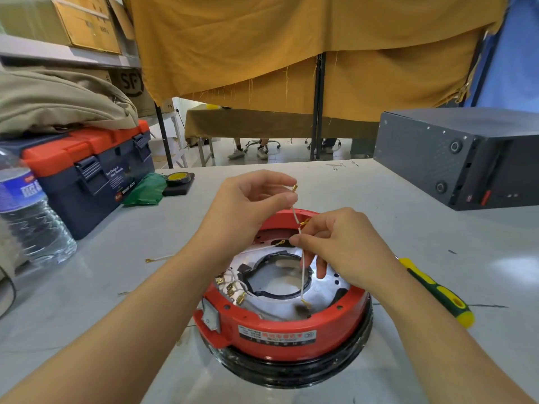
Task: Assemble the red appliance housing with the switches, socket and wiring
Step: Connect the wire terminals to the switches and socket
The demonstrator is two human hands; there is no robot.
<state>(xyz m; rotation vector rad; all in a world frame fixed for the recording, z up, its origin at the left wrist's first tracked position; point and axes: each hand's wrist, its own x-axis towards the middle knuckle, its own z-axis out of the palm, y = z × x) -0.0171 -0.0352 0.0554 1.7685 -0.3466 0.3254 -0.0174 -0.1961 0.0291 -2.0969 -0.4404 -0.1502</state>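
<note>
The round red appliance housing lies open side up on a black base at the table's near middle, with a rocker switch in its left wall. Inside, several white wires with brass terminals sit on the silver plate. My left hand pinches the upper end of a thin white wire just below its brass terminal. My right hand pinches the same wire lower down, above the housing. The wire's lower end hangs down into the housing.
A loose white wire lies on the table left of the housing. A green and yellow screwdriver lies at the right. A blue and orange toolbox, a water bottle and tape stand left, a black case at the back right.
</note>
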